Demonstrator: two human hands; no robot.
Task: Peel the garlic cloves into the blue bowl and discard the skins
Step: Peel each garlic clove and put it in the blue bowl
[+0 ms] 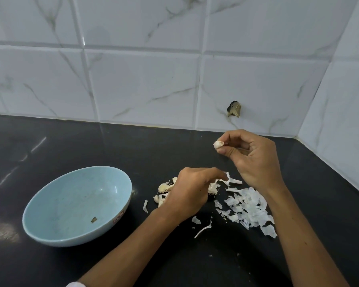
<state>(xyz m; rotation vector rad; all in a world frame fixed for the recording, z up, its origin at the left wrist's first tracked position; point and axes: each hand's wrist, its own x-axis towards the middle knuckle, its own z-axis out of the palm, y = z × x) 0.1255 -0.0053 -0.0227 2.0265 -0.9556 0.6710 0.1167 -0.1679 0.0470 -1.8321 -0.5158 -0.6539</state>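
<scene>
Fingers of right hand (pixel 255 160) pinch garlic clove (pixel 218 144); left hand (pixel 192 191) fingers at skin strip (pixel 230 180), grip unclear.

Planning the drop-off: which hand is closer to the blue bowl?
Left. The left hand sits just right of the blue bowl, over the cloves; the right hand is farther right, pinching a garlic clove.

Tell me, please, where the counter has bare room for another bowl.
Bare counter lies behind the blue bowl up to the tiled wall, and at the near edge between the forearms. Crowded right of the bowl: cloves under the left hand, skins beside the right forearm.
</scene>
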